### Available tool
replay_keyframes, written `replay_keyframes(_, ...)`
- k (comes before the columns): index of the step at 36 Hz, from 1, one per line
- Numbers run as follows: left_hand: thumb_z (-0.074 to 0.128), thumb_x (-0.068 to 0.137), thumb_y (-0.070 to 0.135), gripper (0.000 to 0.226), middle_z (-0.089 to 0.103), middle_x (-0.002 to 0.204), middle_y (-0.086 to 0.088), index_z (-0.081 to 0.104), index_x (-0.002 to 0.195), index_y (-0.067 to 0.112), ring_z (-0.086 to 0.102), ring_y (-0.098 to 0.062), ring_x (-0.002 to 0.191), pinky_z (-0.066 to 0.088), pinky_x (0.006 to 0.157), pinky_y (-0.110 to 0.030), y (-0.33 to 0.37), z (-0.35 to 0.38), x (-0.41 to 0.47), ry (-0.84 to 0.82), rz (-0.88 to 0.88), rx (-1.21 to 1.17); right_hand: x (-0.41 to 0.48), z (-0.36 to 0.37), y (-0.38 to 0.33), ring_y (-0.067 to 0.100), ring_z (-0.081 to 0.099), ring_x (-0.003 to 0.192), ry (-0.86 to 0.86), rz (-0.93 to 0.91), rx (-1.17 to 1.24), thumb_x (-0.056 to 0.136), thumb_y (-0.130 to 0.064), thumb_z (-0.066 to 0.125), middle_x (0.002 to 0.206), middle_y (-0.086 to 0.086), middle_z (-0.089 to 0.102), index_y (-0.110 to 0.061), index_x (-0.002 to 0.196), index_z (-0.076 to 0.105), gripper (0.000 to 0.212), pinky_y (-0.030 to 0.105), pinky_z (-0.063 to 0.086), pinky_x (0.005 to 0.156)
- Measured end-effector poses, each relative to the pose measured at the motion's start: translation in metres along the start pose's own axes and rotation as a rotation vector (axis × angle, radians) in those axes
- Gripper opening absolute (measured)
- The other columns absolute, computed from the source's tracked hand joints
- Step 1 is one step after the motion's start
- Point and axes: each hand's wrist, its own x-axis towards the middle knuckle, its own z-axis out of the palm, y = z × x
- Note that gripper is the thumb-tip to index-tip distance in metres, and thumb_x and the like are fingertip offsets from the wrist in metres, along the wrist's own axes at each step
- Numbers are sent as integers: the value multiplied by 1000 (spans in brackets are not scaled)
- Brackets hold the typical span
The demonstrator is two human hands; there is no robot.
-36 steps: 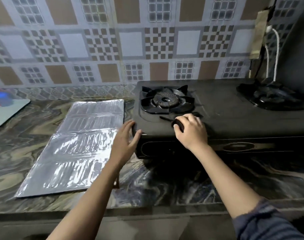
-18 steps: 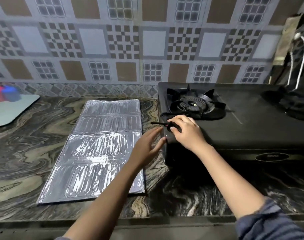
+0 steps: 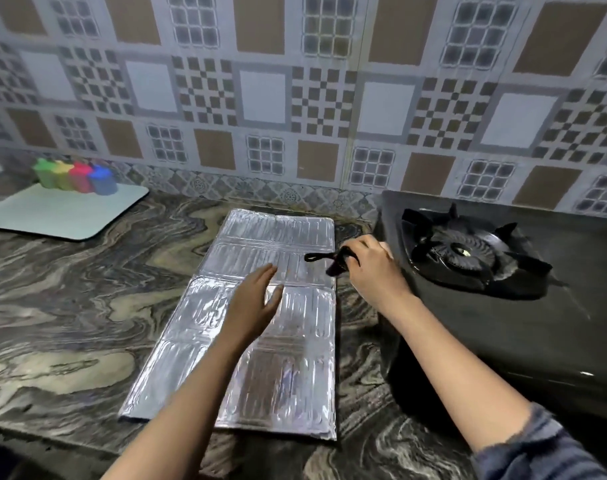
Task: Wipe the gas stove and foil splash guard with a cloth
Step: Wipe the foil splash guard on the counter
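Observation:
A silver foil splash guard (image 3: 288, 358) lies flat on the marbled counter, left of a black gas stove (image 3: 523, 323) with a burner grate (image 3: 464, 251). My right hand (image 3: 371, 268) grips a small black cloth (image 3: 333, 263) whose end sticks out over the guard's right edge, beside the stove's left side. My left hand (image 3: 257, 299) hovers flat with straight fingers over the middle of the foil guard; contact with it cannot be told.
A white tray (image 3: 63, 213) at the back left carries several coloured cups (image 3: 77, 176). The patterned tile wall (image 3: 295, 98) runs behind the counter. The marbled counter (image 3: 70, 306) extends left of the guard, with its front edge near the bottom.
My right hand has carried the black cloth off the stove's front-left corner to the left, over the foil guard. My left hand left the stove's corner and moved over the guard.

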Motion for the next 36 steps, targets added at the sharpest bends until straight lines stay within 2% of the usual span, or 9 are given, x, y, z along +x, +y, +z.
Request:
replay_keyframes(12,44,95,34,50,42,146,-7,43,138,8,36,-20,137,27,112,-33,-105,-47,81,-15,-178,82,128,66,-31,33,44,115,-17,126,143,95,-17,41,121,13,51,-8,113,57,25,42,38,98)
replay_keyframes(15,31,85,50,65,52,136,-8,47,134,9,47,-23,127,35,105,-33,-128,-49,101,1,-193,91,157,81,-30,33,44,115,-1,157,160,96,-14,42,121,15,51,-6,115,57,26,40,36,97)
replay_keyframes(19,19,74,56,79,54,132,-8,48,133,10,51,-24,122,38,100,-32,-154,-39,123,0,-223,94,194,102,-16,35,41,117,-16,206,149,97,-17,41,126,14,48,-7,119,54,27,42,35,99)
replay_keyframes(22,28,80,52,70,54,132,-8,48,132,10,51,-24,121,39,99,-32,-167,-30,139,-32,-257,90,218,121,-3,35,41,116,7,230,142,97,-18,40,126,15,48,-8,120,54,28,43,35,99)
replay_keyframes(24,41,89,39,53,54,132,-9,48,132,9,51,-25,121,39,98,-33,-174,-25,149,-44,-280,91,229,136,5,35,40,116,17,244,122,98,-19,40,127,15,47,-8,123,52,30,43,33,99)
replay_keyframes(26,46,92,31,46,53,134,-10,46,133,9,51,-26,122,39,100,-35,-182,-18,156,-42,-289,86,234,153,15,36,39,117,23,248,81,98,-20,39,128,14,47,-8,124,52,31,42,31,99)
replay_keyframes(31,48,94,28,51,47,140,-13,38,140,10,45,-28,127,35,106,-40,-195,-2,161,-78,-300,88,227,192,37,37,39,120,6,258,-5,97,-20,41,133,16,47,-8,126,52,33,42,28,103)
replay_keyframes(34,49,94,27,49,48,138,-16,40,138,8,46,-30,126,35,105,-39,-195,4,161,-88,-293,103,215,205,45,35,38,121,-17,247,14,97,-21,41,135,15,46,-7,127,51,35,40,27,104)
replay_keyframes(36,49,94,28,49,49,138,-16,42,137,6,46,-30,126,35,105,-40,-196,5,160,-94,-286,107,208,211,49,32,33,129,-34,222,41,97,-24,40,139,14,42,-8,132,48,39,38,24,110)
